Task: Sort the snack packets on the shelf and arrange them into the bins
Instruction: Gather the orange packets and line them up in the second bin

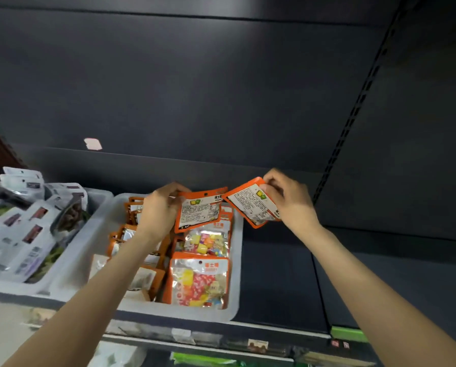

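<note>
Two bare forearms reach up from the bottom edge toward the dark shelf (279, 274). The left hand (159, 207) pinches an orange-bordered candy packet (199, 210) by its upper left corner, printed back toward the camera, held above the white bin (236, 260). The right hand (287, 198) curls its fingers round a second orange packet (250, 203), tilted, its lower end hanging just right of the bin's rim over bare shelf. The two packets nearly touch at their top corners (whether they meet I cannot tell). Below the left grip, the bin holds more orange candy packets (199, 279), some flat with coloured sweets showing, some upright behind the left wrist, which hides part of them. Further left of that grip, a second white bin (97, 202) holds white snack pouches (28, 229). A pale sticker (92, 143) sits on the back panel, above and left of both hands.
</note>
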Available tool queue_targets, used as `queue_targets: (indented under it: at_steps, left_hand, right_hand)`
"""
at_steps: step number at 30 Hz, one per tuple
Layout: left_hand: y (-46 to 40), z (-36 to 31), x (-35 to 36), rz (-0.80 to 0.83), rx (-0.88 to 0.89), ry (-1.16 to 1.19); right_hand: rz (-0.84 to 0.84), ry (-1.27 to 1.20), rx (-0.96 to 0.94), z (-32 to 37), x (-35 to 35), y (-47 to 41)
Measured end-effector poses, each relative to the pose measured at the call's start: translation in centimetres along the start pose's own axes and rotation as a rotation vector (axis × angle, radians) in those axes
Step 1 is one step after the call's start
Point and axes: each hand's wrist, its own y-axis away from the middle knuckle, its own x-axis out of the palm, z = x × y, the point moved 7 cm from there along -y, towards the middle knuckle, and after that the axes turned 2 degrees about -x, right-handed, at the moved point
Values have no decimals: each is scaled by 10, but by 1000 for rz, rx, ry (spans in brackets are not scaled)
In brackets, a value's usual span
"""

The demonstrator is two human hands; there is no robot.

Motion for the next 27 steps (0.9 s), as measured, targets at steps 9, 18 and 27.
queue_targets:
  at_steps: [9, 18, 27]
  left_hand:
    - [-53, 87, 28, 327, -97, 90]
    - [-62, 112, 44, 422, -82, 36]
    - [-38, 100, 66, 707, 65, -46]
  right_hand:
    - [203, 78, 153, 39, 105, -17]
    - [518, 479, 191, 14, 181, -2]
    - [406, 478, 61, 25, 182, -3]
